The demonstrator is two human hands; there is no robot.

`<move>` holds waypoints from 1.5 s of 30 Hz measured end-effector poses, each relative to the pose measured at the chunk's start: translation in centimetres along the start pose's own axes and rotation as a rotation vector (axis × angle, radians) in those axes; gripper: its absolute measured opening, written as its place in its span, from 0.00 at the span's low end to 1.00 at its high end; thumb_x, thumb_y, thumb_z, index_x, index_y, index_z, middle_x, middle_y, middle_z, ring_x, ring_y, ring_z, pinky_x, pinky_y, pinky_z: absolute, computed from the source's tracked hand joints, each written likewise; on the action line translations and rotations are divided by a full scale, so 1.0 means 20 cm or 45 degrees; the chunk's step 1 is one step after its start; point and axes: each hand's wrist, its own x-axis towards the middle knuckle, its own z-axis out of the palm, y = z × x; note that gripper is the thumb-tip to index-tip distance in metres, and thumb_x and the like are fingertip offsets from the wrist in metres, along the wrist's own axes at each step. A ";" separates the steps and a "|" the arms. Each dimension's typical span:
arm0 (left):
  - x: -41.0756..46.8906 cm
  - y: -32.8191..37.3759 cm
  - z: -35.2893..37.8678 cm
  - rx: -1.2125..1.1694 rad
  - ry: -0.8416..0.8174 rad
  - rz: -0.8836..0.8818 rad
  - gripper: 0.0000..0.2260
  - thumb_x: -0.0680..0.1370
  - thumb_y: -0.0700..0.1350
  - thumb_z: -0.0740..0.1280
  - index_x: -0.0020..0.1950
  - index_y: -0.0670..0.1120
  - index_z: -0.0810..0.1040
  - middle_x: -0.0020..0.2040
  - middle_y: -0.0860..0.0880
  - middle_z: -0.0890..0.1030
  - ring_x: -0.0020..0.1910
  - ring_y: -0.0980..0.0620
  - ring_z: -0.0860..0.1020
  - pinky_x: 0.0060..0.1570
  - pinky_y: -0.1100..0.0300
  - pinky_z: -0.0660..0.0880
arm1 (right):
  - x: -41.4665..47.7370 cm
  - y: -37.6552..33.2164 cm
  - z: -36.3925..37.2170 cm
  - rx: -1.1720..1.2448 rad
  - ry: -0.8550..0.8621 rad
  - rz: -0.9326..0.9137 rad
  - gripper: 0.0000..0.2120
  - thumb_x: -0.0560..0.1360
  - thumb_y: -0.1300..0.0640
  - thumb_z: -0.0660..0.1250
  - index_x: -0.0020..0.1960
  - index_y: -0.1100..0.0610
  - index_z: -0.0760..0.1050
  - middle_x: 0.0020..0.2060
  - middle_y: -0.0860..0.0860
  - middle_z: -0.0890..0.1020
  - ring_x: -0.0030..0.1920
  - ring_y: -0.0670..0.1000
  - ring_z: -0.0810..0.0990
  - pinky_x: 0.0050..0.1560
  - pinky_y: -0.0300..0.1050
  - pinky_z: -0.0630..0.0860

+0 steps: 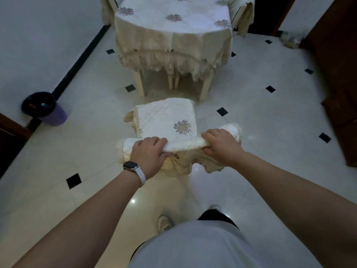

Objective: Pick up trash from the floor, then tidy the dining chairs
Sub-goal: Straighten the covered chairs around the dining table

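At the far left a purple plastic waste bin [45, 111] with a black liner stands on the white tiled floor [92, 117] with small black diamond insets, close to the wall and its black skirting [82, 57]; something coloured lies inside the bin, too dim to make out. Further right, the left hand [148, 153], with a dark-faced wristwatch on a white strap [133, 169] at its wrist, has its fingers curled over the top rail of a dining chair in a cream quilted cover with an embroidered flower [166, 120]. It grips the rail through the cloth, thumb on the near side. The dining chair stands in the middle of the floor in front of the person, its seat pointing away toward the table, near it but not tucked under. The right hand [222, 146] grips the same rail further along, fingers wrapped over the top and thumb tucked below. Beyond the chair stands a dining table under a cream tablecloth with grey flower embroidery and a fringed hem [173, 35], its pale legs showing beneath. At the table's far right corner is a second chair in a matching cream cover [242, 16]. Dark brown wooden furniture [336, 84] fills the right edge
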 end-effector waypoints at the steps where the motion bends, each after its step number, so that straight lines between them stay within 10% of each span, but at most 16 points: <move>1: 0.00 0.00 0.00 -0.010 -0.006 -0.004 0.24 0.74 0.63 0.54 0.56 0.49 0.78 0.49 0.49 0.81 0.50 0.44 0.78 0.49 0.50 0.70 | 0.00 0.00 0.00 0.000 -0.005 0.005 0.23 0.70 0.46 0.62 0.59 0.58 0.76 0.55 0.55 0.80 0.55 0.61 0.76 0.60 0.56 0.70; 18: 0.20 -0.13 -0.05 -0.045 0.218 -0.033 0.20 0.74 0.60 0.61 0.55 0.48 0.81 0.51 0.49 0.82 0.52 0.45 0.79 0.54 0.48 0.71 | 0.29 0.11 -0.07 0.059 0.189 -0.217 0.18 0.70 0.46 0.65 0.54 0.56 0.77 0.45 0.52 0.80 0.44 0.57 0.76 0.45 0.52 0.75; 45: 1.16 -0.16 -0.20 -0.041 0.213 -0.179 0.16 0.75 0.53 0.65 0.56 0.45 0.82 0.51 0.46 0.83 0.50 0.41 0.79 0.49 0.49 0.75 | 1.09 0.57 -0.37 0.168 0.422 -0.226 0.19 0.68 0.50 0.75 0.54 0.57 0.79 0.46 0.52 0.80 0.48 0.57 0.77 0.49 0.50 0.68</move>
